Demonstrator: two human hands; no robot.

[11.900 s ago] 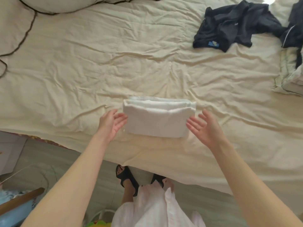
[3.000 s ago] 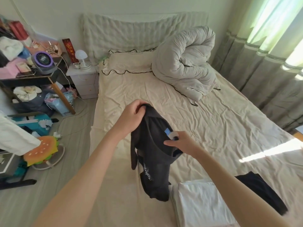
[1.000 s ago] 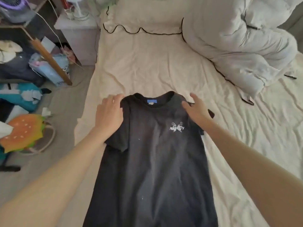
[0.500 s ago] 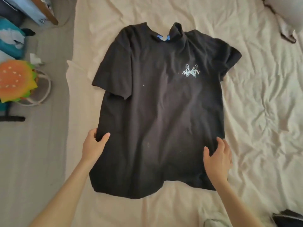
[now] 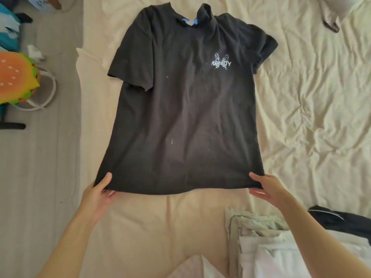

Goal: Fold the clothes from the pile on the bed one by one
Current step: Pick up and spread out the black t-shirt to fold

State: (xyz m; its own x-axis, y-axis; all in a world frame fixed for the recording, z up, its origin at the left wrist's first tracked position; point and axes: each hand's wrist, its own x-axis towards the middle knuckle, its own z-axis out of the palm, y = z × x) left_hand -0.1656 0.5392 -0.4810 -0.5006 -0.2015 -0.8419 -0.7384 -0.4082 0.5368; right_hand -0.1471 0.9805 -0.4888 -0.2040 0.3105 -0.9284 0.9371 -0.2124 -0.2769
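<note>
Pinching the hem corners of the black T-shirt (image 5: 186,109), spread front-up on the bed (image 5: 311,127), my left hand (image 5: 100,192) and right hand (image 5: 267,188) have dropped from its sides. Smoothing looks finished; folding can begin, beside the folded stack (image 5: 267,249).

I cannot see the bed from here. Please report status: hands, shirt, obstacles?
Left hand, right hand pinch hem corners of black T-shirt. Shirt spread front up, unfolded. Folded pile beside right arm, clear of shirt.

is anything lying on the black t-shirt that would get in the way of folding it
Nothing visible lies on the black cotton t-shirt. The left hand and right hand pinch its hem corners; the folded white clothes sit apart, nearer the person.
</note>
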